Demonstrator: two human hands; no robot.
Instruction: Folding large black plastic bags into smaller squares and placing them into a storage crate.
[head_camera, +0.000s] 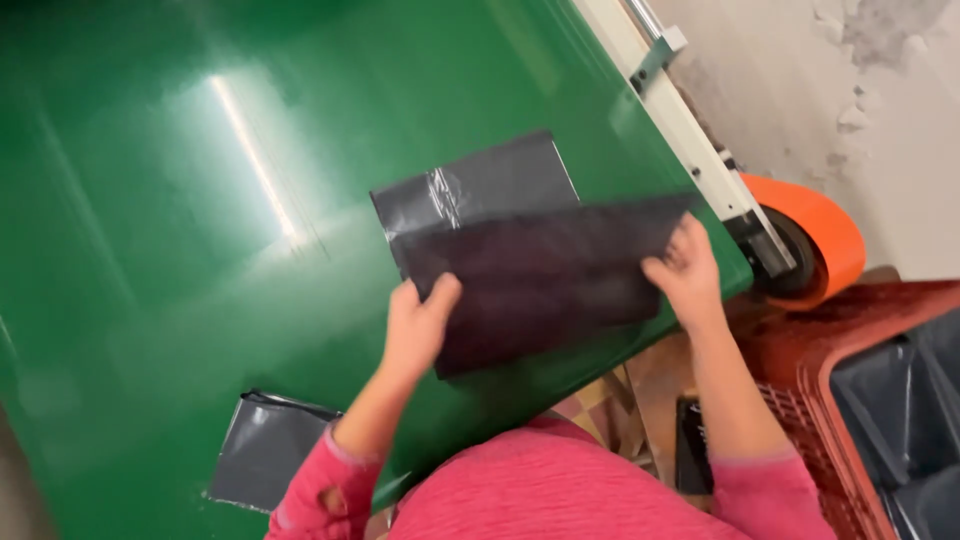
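Two hands: both are gripping one dark flat bag (545, 285) by its side edges, holding it over the near right part of the belt.
Left hand (415, 325): it is closing on the bag's left edge, thumb lying on top and fingers going under.
Right hand (685, 270): it is pinching the bag's right edge near the far corner, fingers curling over the top.
Held bag: it is hanging flat and slightly tilted, partly covering a second bag behind it.
Second bag (480, 185): grey and glossy, it is lying flat on the belt just beyond the held one, a crinkled clear strip crossing it.
Third bag (265, 450): grey, it is lying at the near edge of the belt, left of the left sleeve, possibly overhanging the edge; the blur is making that hard to tell.
Surface: a shiny green conveyor belt (180, 250) is filling the left and middle, reflecting a long ceiling light.
Belt frame: a white side rail (680, 125) is running along the right edge, ending at an orange roller (825, 235).
Room: a pale, patchy concrete floor (800, 70) is showing at far right.
Crate: a red plastic crate (800, 370) is standing near right, holding more dark bags.
Sleeves: pink knit sleeves (310, 490) are covering both forearms.
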